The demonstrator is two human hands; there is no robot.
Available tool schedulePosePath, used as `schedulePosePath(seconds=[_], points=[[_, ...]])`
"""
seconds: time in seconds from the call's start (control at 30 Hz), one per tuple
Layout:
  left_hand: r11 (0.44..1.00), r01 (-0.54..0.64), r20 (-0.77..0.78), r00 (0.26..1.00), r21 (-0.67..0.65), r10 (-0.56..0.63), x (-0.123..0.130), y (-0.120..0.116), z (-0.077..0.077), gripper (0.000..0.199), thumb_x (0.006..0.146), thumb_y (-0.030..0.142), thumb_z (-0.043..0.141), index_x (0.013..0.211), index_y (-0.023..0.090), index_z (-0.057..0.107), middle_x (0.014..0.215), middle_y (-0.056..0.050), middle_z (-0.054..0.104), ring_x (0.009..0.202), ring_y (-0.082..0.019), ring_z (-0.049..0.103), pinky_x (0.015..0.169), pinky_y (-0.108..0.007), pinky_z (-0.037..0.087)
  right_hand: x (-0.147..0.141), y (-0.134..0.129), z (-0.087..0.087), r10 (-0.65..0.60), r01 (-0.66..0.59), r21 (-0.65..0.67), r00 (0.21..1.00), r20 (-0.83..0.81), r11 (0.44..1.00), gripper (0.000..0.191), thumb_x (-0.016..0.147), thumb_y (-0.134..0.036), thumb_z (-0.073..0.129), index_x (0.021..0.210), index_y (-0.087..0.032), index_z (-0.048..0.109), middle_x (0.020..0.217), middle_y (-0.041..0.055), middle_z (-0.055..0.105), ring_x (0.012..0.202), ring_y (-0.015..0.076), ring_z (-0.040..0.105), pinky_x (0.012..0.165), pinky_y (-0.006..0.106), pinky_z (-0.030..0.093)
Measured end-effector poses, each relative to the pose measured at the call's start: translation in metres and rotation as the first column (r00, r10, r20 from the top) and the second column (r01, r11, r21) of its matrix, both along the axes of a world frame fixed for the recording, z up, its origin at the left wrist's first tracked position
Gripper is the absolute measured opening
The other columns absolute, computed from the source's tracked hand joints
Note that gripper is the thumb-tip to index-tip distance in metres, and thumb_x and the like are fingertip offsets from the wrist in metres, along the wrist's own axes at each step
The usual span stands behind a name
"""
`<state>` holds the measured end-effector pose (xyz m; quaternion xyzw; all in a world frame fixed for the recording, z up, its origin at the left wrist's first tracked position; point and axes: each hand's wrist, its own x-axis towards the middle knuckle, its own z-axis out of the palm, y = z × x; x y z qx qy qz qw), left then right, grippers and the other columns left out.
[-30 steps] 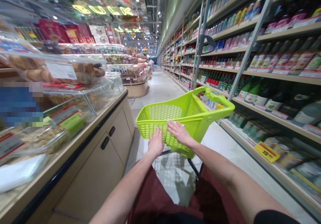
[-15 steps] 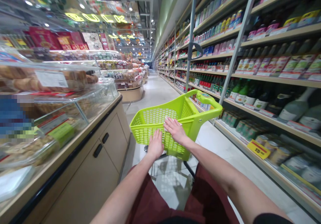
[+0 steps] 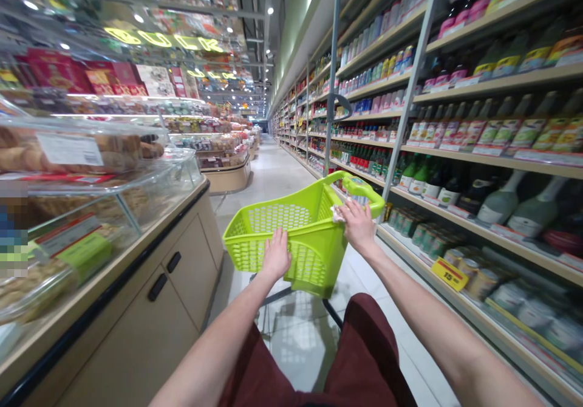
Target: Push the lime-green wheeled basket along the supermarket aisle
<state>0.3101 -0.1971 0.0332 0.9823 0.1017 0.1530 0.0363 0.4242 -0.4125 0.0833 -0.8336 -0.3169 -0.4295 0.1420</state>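
The lime-green cart point(image 3: 314, 261) (floor point(image 3: 296, 346) open ahead) has left hand point(image 3: 276, 255) and right hand point(image 3: 357, 226), fingers point(image 3: 350, 209) clamped, on its rim point(image 3: 300, 225).

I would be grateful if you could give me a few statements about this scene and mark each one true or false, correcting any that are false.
The left hand rests on the rim of a lime-green plastic shopping basket: true.
The right hand grips a glass bottle: false; it is on the basket's rim, over a crumpled white item.
A yellow price tag sits on a shelf edge: true.
A glass display case stands to the person's right: false; it is on their left.
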Motion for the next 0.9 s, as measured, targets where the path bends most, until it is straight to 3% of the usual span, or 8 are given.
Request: schedulePosePath(seconds=[0.17,0.27,0.4,0.5,0.6,0.73,0.83,0.9], points=[[0.998,0.067,-0.046,0.997,0.009,-0.067,0.004,-0.016,-0.001,0.063,0.071,0.020,0.041,0.131,0.011,0.023,0.142,-0.011,0.017,0.130,-0.021,0.014,0.104,-0.041,0.018,-0.017,0.045,-0.032,0.214,-0.226,-0.182,0.974,-0.079,0.957,0.029,0.081,-0.013,0.043,0.106,-0.020,0.055,0.126,0.0101,0.046,0.122,0.0228,0.031,0.096,0.045,0.027],[0.995,0.099,-0.053,0.994,0.028,-0.097,0.004,-0.021,-0.001,0.063,0.071,0.021,0.041,0.131,0.011,0.023,0.142,-0.010,0.018,0.130,-0.021,0.013,0.104,-0.042,0.018,-0.020,0.049,-0.037,0.275,-0.289,-0.237,0.957,-0.091,0.928,0.030,0.081,-0.012,0.044,0.108,-0.022,0.054,0.128,0.0089,0.043,0.123,0.0208,0.029,0.097,0.044,0.026],[0.997,0.078,-0.053,0.996,0.015,-0.077,0.002,-0.017,-0.003,0.063,0.071,0.020,0.041,0.131,0.012,0.023,0.142,-0.010,0.017,0.130,-0.021,0.013,0.104,-0.042,0.018,0.000,0.001,-0.011,0.117,-0.115,-0.089,0.993,0.024,0.989,0.035,0.080,-0.009,0.041,0.110,-0.023,0.054,0.128,0.0080,0.044,0.123,0.0222,0.030,0.098,0.047,0.023],[0.998,0.067,-0.043,0.997,0.004,-0.067,0.003,-0.015,-0.005,0.064,0.070,0.019,0.041,0.131,0.012,0.023,0.142,-0.010,0.016,0.130,-0.021,0.013,0.104,-0.042,0.018,0.019,-0.040,0.014,-0.081,0.076,0.084,0.995,0.062,0.994,0.034,0.079,-0.011,0.042,0.107,-0.021,0.056,0.126,0.0094,0.046,0.121,0.0251,0.033,0.097,0.052,0.021],[0.996,0.083,-0.032,0.996,0.008,-0.083,0.004,-0.017,-0.007,0.064,0.070,0.019,0.041,0.131,0.011,0.022,0.142,-0.010,0.016,0.130,-0.021,0.012,0.104,-0.043,0.017,0.025,-0.047,0.018,-0.146,0.138,0.136,0.988,0.049,0.981,0.031,0.079,-0.013,0.042,0.106,-0.020,0.056,0.124,0.0109,0.047,0.119,0.0260,0.035,0.095,0.052,0.024],[0.994,0.106,-0.019,0.994,0.028,-0.105,0.004,-0.025,-0.007,0.064,0.071,0.019,0.041,0.131,0.012,0.022,0.143,-0.009,0.016,0.131,-0.020,0.011,0.104,-0.042,0.017,0.007,-0.005,-0.011,0.055,-0.055,-0.001,0.997,0.048,0.998,0.031,0.082,-0.013,0.039,0.107,-0.020,0.056,0.127,0.0097,0.044,0.123,0.0228,0.029,0.097,0.046,0.026],[0.990,0.130,-0.020,0.991,0.050,-0.129,0.000,-0.028,-0.010,0.064,0.071,0.020,0.041,0.131,0.012,0.022,0.142,-0.009,0.016,0.131,-0.021,0.012,0.105,-0.042,0.016,-0.010,0.028,-0.041,0.212,-0.209,-0.075,0.977,0.028,0.975,0.033,0.084,-0.012,0.036,0.110,-0.021,0.054,0.132,0.0079,0.039,0.127,0.0200,0.022,0.099,0.045,0.024],[0.988,0.141,-0.027,0.990,0.059,-0.140,-0.003,-0.029,-0.015,0.063,0.071,0.020,0.041,0.131,0.012,0.024,0.142,-0.009,0.017,0.130,-0.021,0.013,0.105,-0.042,0.015,-0.017,0.037,-0.063,0.264,-0.262,-0.109,0.965,0.004,0.959,0.033,0.085,-0.012,0.035,0.110,-0.022,0.054,0.132,0.0071,0.038,0.128,0.0190,0.019,0.099,0.046,0.023]])
